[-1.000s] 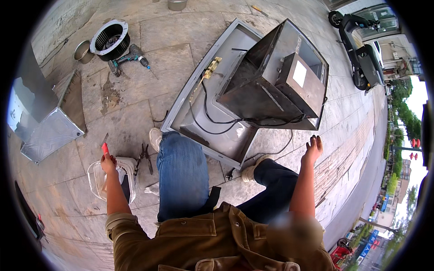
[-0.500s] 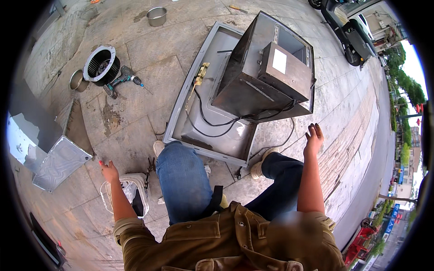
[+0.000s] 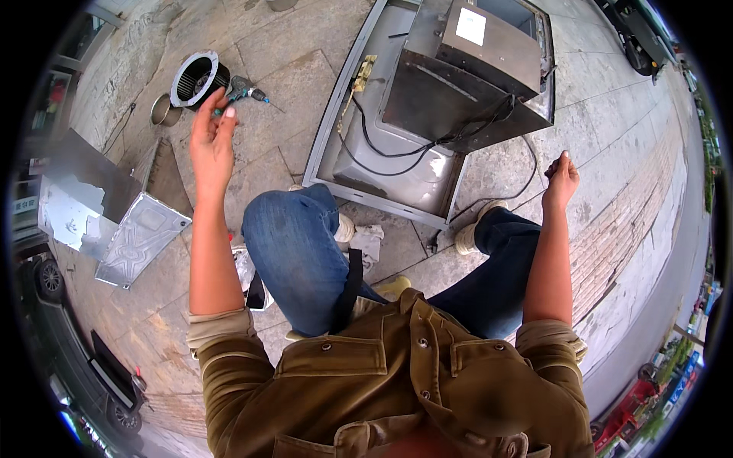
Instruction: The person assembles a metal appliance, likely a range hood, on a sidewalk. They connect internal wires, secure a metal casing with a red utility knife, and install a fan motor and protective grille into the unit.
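My left hand (image 3: 211, 146) is raised in the air with thumb and fingers apart, holding nothing visible. Behind its fingertips lies a teal and black cordless drill (image 3: 246, 91), beside a black fan wheel (image 3: 221, 75) with a pale ring. Off to the right, my right hand (image 3: 563, 183) hovers above the pavement with its fingers curled together. Its fingertips look dark, and whether something small sits in them is hidden. Between the hands, ahead of my knees, a dark metal box (image 3: 427, 95) stands on a shallow grey metal hood pan (image 3: 382, 202). Black cable (image 3: 408, 155) loops across the pan.
A metal ring (image 3: 163, 112) lies beside the fan wheel. Bent sheet-metal panels (image 3: 141, 240) stand at left. A white tub (image 3: 259, 298) is partly hidden beside my left knee, with crumpled paper (image 3: 368, 246) near my shoe. A scooter (image 3: 637, 46) is parked far right, a dark car (image 3: 53, 284) left.
My left hand has risen forward and inward from above the tub to in front of the drill. The right hand has moved right and forward, its fingers now curled. My view has shifted.
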A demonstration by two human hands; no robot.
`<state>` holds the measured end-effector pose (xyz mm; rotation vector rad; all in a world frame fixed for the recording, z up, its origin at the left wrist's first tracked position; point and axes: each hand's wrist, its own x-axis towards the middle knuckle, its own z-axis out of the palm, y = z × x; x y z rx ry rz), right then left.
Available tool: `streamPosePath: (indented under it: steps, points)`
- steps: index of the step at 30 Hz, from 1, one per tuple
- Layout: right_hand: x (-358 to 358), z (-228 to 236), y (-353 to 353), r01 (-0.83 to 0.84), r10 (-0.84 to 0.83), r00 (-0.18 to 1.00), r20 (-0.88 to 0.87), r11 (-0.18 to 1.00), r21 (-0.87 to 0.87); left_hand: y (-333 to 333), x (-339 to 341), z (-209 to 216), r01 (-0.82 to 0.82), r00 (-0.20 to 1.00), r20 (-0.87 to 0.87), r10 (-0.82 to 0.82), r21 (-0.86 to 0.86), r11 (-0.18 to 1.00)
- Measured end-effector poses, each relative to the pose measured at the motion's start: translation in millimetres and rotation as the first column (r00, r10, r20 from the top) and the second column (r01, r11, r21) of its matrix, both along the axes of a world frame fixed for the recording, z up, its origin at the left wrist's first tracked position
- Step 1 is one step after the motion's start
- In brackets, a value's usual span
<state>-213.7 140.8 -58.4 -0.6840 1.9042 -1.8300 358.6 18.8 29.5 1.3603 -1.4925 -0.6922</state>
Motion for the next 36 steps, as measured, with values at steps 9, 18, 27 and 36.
streamPosePath:
  steps: [9, 18, 27, 36]
  points:
    - [-5.5, 8.8, 7.3, -0.049, 0.048, 0.999, 0.01, 0.989, 0.142, 18.7, -128.4, 14.6, 0.324, 0.906, 0.283, -0.315, 0.012, 0.946]
    - [-2.1, 7.9, 4.9, -0.074, 0.072, 0.997, 0.016, 0.976, 0.205, -4.4, -116.9, -47.3, 0.27, 0.948, 0.134, -0.288, 0.139, 0.953]
    - [-7.8, -6.9, 6.9, -0.09, 0.095, 0.995, -0.003, 0.953, 0.288, -12.2, -83.3, -29.0, 0.019, 0.942, 0.332, -0.053, 0.106, 0.994]
    - [-21.3, -17.5, 15.2, -0.043, 0.085, 0.992, -0.092, 0.92, 0.39, -1.2, -59.2, -18.8, -0.051, 0.895, 0.446, 0.02, 0.058, 0.997]
